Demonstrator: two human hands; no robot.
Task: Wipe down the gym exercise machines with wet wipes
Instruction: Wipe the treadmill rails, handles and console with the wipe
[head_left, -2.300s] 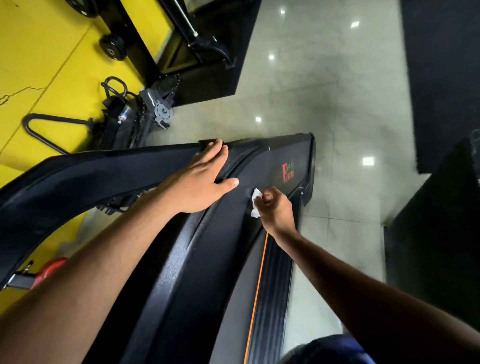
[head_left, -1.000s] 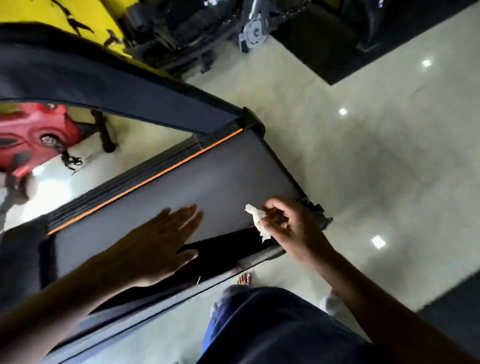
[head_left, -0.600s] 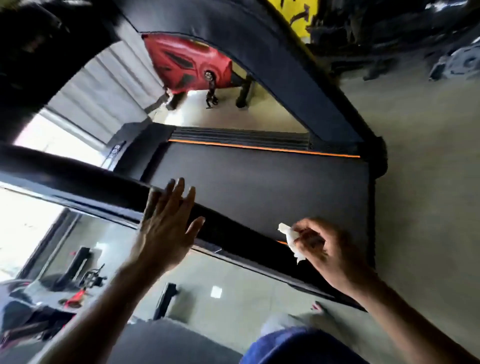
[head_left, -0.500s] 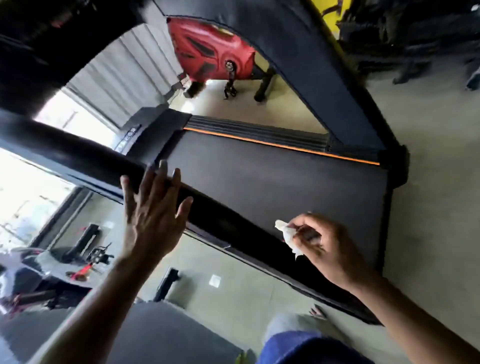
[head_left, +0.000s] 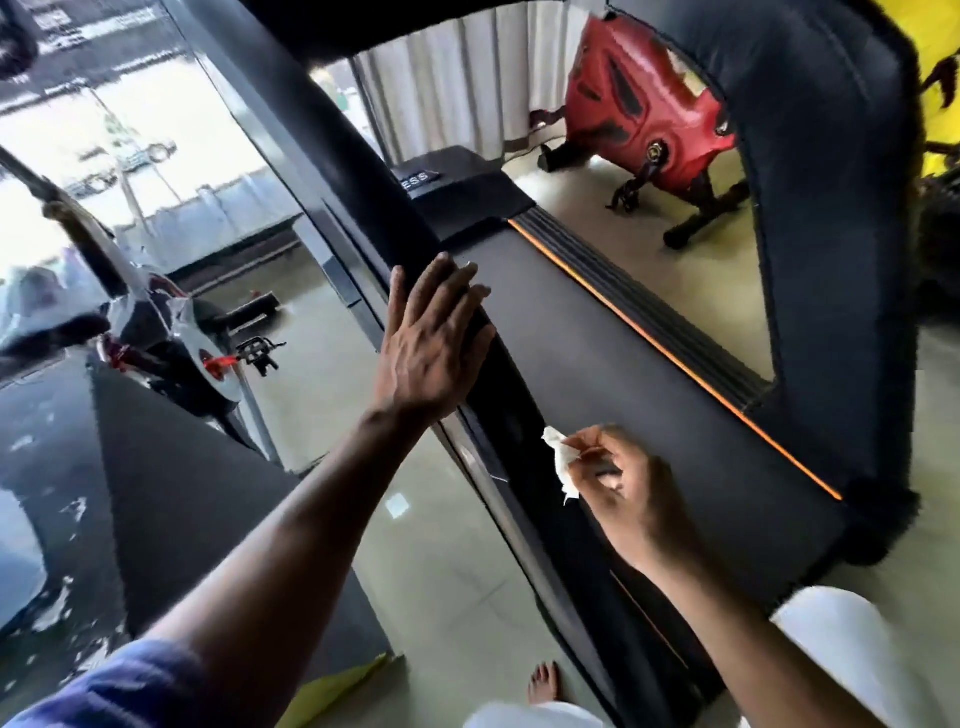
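While the left hand (head_left: 434, 338) lay flat with straight fingers on the dark handrail (head_left: 363, 171) near the middle of the frame, the right hand (head_left: 631, 491) pinched one crumpled white wet wipe (head_left: 560, 464) between thumb and curled fingers, lower and to the right. That single wipe hung over the near edge of the treadmill belt (head_left: 649, 374), just beside the black side rail; whether it touched the surface could not be told. One treadmill filled the centre, with one orange stripe (head_left: 675, 358) along the belt's far side and a second dark handrail arching at the upper right. Two other machines showed: one red exercise bike (head_left: 644, 104) at the upper right and one grey-and-red bike (head_left: 182, 338) at the left. One bare foot (head_left: 543, 683) stood on the pale floor (head_left: 441, 571) at the bottom centre.
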